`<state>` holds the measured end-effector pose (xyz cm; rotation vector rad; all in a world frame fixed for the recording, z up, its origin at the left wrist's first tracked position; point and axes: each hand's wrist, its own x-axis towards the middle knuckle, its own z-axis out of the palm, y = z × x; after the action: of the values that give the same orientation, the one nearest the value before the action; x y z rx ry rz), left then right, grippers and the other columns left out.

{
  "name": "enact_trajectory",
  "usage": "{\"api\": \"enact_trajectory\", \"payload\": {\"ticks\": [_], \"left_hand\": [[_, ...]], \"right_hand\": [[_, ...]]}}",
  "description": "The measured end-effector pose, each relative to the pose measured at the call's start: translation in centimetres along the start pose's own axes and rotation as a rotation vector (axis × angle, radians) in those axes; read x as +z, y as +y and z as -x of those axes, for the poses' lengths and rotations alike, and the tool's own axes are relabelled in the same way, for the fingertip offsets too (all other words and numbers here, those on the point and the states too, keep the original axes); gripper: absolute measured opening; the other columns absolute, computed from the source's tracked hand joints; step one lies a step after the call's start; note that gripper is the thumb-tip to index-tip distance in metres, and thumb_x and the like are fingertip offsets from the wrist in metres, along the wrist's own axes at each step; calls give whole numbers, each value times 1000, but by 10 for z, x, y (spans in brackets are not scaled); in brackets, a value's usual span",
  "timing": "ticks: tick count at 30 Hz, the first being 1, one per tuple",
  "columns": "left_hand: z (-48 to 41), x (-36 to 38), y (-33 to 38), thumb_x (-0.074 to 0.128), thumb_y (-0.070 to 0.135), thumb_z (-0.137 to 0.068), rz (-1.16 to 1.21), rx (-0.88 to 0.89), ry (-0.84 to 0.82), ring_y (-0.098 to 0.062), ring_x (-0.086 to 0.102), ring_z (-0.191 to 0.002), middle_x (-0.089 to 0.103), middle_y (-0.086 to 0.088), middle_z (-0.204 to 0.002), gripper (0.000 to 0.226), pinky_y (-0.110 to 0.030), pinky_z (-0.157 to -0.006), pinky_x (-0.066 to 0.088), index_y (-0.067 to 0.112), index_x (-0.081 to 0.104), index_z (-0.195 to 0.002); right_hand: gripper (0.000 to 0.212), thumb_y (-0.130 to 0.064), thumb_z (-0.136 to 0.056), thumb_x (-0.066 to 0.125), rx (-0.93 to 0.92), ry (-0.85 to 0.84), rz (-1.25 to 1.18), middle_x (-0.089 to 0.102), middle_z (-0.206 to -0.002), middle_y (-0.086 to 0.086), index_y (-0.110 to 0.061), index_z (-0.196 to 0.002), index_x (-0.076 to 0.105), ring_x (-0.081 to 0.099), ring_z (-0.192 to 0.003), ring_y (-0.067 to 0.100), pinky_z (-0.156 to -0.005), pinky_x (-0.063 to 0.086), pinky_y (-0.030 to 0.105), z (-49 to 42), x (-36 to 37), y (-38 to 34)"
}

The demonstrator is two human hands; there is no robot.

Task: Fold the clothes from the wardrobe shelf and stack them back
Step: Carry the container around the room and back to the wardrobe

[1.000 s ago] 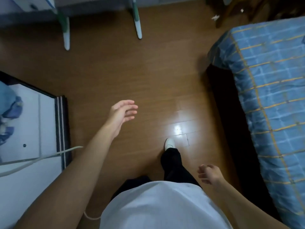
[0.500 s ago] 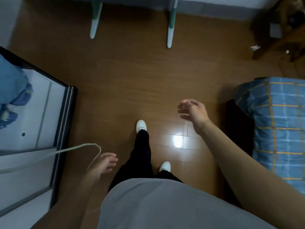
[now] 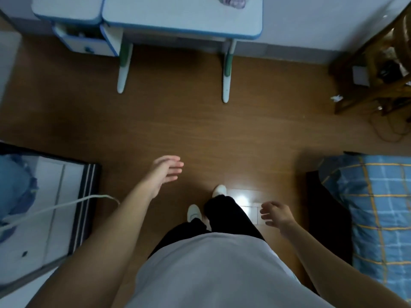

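Crumpled blue clothes (image 3: 15,185) lie in the black-framed white wardrobe (image 3: 89,196), nine o'clock of the slack, empty left hand (image 3: 165,172); right hand (image 3: 277,215) likewise.

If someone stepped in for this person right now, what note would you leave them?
Left hand: open, fingers straight, holds nothing.
Right hand: loosely curled, holds nothing.
Blue cloth lies bunched at the left edge, by a white panel; the bed is at right.
Done: no folded stack in view.
Left: probably everything: fetch, fold, stack back.
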<state>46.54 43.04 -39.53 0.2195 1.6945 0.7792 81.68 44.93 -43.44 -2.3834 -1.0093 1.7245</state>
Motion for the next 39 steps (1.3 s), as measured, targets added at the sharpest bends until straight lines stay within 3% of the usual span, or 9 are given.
{"api": "enact_trajectory", "payload": {"ticks": [4,8,11,18,23,29,36,39], "left_hand": [[-47,19,106,48,10,-100,41,160,-39,-17,69,-93,74,-4,-104,22,-33,-85,54,14,66,-111],[-95,28,176,49,11,-101,33,195,-23,-18,71,-97,75,-5,-107,22,-35,-86,55,14,68,-111],[-127,23,199,49,13,-102,-26,116,22,-20,69,-100,74,-6,-110,22,-37,-90,54,13,67,-115],[-187,-20,202,48,14,-103,-33,-158,157,-21,68,-95,73,-8,-108,21,-35,-77,56,13,67,-112],[-232,-44,221,51,14,-102,-101,-289,182,-19,69,-90,75,-4,-99,20,-31,-71,54,12,69,-110],[-319,-20,326,52,14,-101,-155,-217,86,-16,67,-85,74,-4,-100,19,-29,-71,52,13,68,-111],[-411,73,498,53,19,-98,-185,140,-75,-10,63,-73,69,-3,-103,14,-22,-60,49,18,62,-109],[-438,123,552,53,24,-98,-172,247,-102,-13,65,-86,66,-3,-111,15,-28,-64,53,20,58,-111]], "right_hand": [[20,-9,-100,49,38,13,-1,65,-80,10,2,-105,65,60,-68,22,-65,47,32,-44,1,-48],[17,-10,-99,50,12,-27,-53,65,-81,9,-2,-102,65,60,-69,21,-65,46,31,-89,5,-132],[13,-9,-98,51,-75,-65,-103,65,-79,8,-5,-95,64,59,-66,19,-61,44,30,-112,9,-217],[14,-16,-98,55,-364,-123,-238,69,-85,5,-14,-88,65,64,-72,16,-64,50,29,-143,11,-434],[22,-13,-96,49,-446,-107,-273,70,-81,0,-19,-83,67,66,-69,14,-60,51,25,-166,22,-535],[21,-11,-95,49,-298,-21,-222,71,-78,0,-18,-85,66,66,-68,14,-58,51,26,-212,33,-563],[15,-9,-98,50,11,38,-111,69,-80,6,-10,-90,63,62,-63,16,-57,46,27,-226,19,-525],[14,-8,-99,49,74,35,-64,67,-83,9,-6,-96,62,60,-64,17,-57,43,28,-228,11,-521]]}}
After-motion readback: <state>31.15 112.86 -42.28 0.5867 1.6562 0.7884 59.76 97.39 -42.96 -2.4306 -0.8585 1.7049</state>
